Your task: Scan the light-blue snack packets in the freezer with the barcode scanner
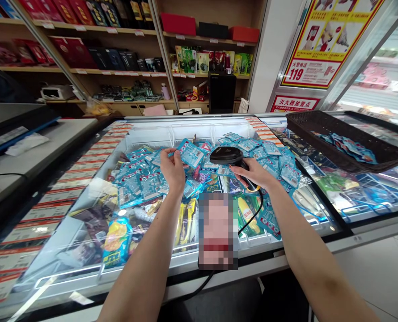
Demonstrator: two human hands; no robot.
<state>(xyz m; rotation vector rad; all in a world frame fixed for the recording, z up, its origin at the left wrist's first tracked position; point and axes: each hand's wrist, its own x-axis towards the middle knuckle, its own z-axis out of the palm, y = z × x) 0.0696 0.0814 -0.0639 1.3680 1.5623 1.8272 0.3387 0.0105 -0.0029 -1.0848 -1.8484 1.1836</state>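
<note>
My right hand [249, 172] is wrapped round the handle of a black barcode scanner [226, 155], whose head points left. A cable runs down from the scanner's handle. Pinched at its left edge by my left hand [172, 169] is a blue packet [191, 153], its printed side with a barcode facing up. The scanner head is just right of this packet, apart from it. Many similar blue packets lie in a left pile [140, 181] and a right pile [269, 156] on the freezer's glass top [145, 134].
Frozen goods show through the glass, among them a blue and yellow bag [117, 239]. A dark woven basket [319, 127] with blue packets stands at right. A pixelated upright object [218, 230] is at the front edge. Stocked shelves [118, 33] line the back; a counter [68, 127] is at left.
</note>
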